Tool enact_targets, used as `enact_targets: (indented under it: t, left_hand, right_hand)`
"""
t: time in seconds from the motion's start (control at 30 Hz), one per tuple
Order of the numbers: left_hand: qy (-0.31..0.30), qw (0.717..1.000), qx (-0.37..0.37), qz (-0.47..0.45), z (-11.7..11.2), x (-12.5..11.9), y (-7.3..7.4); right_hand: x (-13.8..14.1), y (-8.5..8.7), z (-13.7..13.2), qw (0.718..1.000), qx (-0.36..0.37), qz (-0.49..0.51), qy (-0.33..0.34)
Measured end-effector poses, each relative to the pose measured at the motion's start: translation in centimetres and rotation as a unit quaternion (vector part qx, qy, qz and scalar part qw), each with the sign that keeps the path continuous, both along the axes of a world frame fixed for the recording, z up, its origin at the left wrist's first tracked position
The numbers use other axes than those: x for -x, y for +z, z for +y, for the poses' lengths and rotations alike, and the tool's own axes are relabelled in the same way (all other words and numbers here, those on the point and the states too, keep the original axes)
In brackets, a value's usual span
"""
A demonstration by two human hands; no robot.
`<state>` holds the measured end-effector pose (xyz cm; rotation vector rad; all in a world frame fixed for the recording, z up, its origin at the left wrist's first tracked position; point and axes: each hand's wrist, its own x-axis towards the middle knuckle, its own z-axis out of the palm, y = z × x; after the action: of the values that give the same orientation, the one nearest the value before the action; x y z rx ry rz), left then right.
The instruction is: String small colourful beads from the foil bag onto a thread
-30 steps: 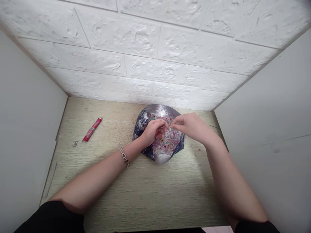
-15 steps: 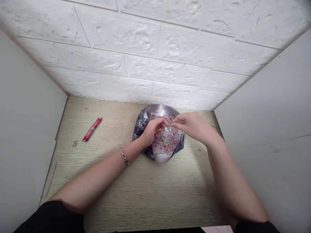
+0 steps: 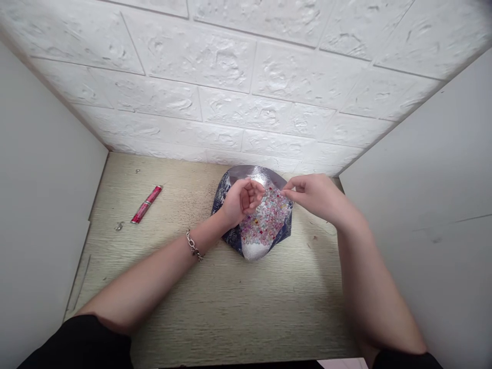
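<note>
An opened foil bag point(image 3: 235, 241) lies flat at the back of the wooden desk point(image 3: 215, 312), spread with a heap of small pink, white and clear beads point(image 3: 267, 220). My left hand point(image 3: 240, 201), a chain bracelet on its wrist, hovers over the bag's left part with fingers curled loosely inward. My right hand point(image 3: 317, 196) is over the bag's right edge, thumb and forefinger pinched together toward the left. Whatever either hand holds is too small to make out.
A red tube point(image 3: 146, 204) lies on the desk's left side, with a small metal clasp point(image 3: 119, 226) near it and a tiny bit point(image 3: 137, 171) further back. White panels close both sides; a white brick-pattern wall stands behind.
The two hands, fingertips together over the beads before, have drawn apart. The left hand has curled back and the right has shifted slightly right and up.
</note>
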<state>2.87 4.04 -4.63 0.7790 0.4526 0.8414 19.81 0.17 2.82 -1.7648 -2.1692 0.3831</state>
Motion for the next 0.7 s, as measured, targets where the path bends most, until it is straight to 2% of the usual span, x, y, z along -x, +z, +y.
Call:
enact_targets:
  t: [0.1, 0.2, 0.27, 0.33, 0.4, 0.5, 0.57, 0.63, 0.7]
  left_hand:
    - [0.002, 1.0, -0.013, -0.001, 0.4, 0.4, 0.8]
    - [0.034, 0.998, -0.054, 0.016, 0.9, 0.8, 1.5]
    - [0.054, 0.992, -0.101, 0.057, 1.0, 1.0, 2.2]
    - [0.044, 0.979, -0.158, 0.117, 0.8, 1.2, 3.0]
    - [-0.006, 0.964, -0.209, 0.166, 0.3, 1.2, 3.8]
    - [-0.124, 0.931, -0.259, 0.226, -0.6, 1.3, 4.6]
    - [-0.192, 0.904, -0.286, 0.253, -0.9, 1.3, 4.9]
    - [-0.226, 0.883, -0.314, 0.267, -1.0, 1.5, 5.1]
    - [-0.227, 0.868, -0.341, 0.279, -0.9, 1.7, 5.3]
  right_hand:
    - [-0.9, 0.9, -0.4, 0.999, -0.017, 0.026, -0.038]
    - [-1.4, 2.0, -1.0, 0.993, -0.04, 0.084, -0.075]
    - [-1.3, 2.6, -1.4, 0.984, -0.063, 0.141, -0.087]
    - [-1.0, 3.0, -1.8, 0.967, -0.093, 0.223, -0.082]
    - [-0.6, 3.2, -2.2, 0.933, -0.123, 0.334, -0.055]
    - [-0.2, 3.8, -2.8, 0.856, -0.15, 0.495, 0.0]
    - [-0.2, 4.4, -3.3, 0.809, -0.159, 0.565, 0.017]
    - [-0.4, 5.2, -3.7, 0.772, -0.174, 0.611, 0.0]
    - [-1.1, 5.8, -4.2, 0.743, -0.203, 0.636, -0.039]
